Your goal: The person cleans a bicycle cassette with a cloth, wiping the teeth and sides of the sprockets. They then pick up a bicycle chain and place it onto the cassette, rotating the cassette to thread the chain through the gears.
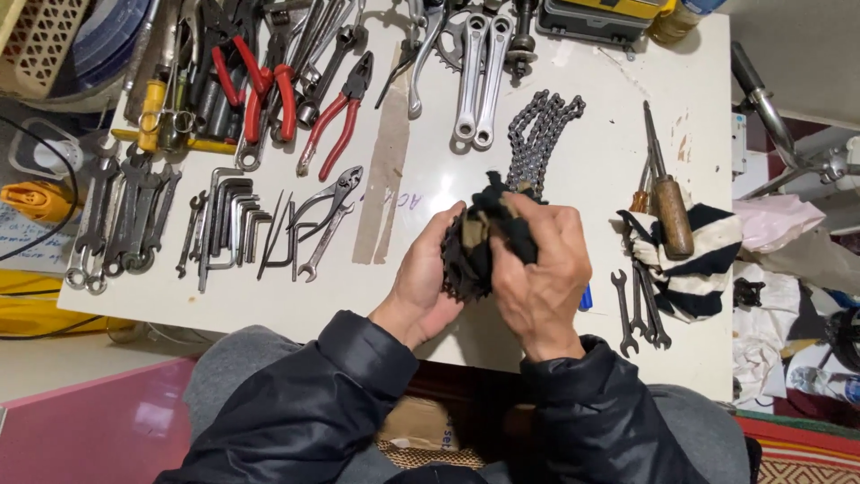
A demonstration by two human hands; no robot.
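Observation:
Over the front middle of the white table (591, 170), my left hand (421, 287) cups a round dark toothed part, likely a bicycle sprocket cluster (464, 255), from below and from the left. My right hand (542, 269) presses a dirty black rag (502, 215) over its top and right side. The rag hides most of the part. A coiled bicycle chain (542, 134) lies on the table just beyond my hands.
Red-handled pliers (336, 121), hex keys (228, 215), wrenches (125, 220) and slip-joint pliers (327, 220) fill the table's left half. Crank arms (479, 76) lie at the back. To the right a wooden-handled screwdriver (670, 202) rests on a striped cloth (694, 264) beside small spanners (640, 309).

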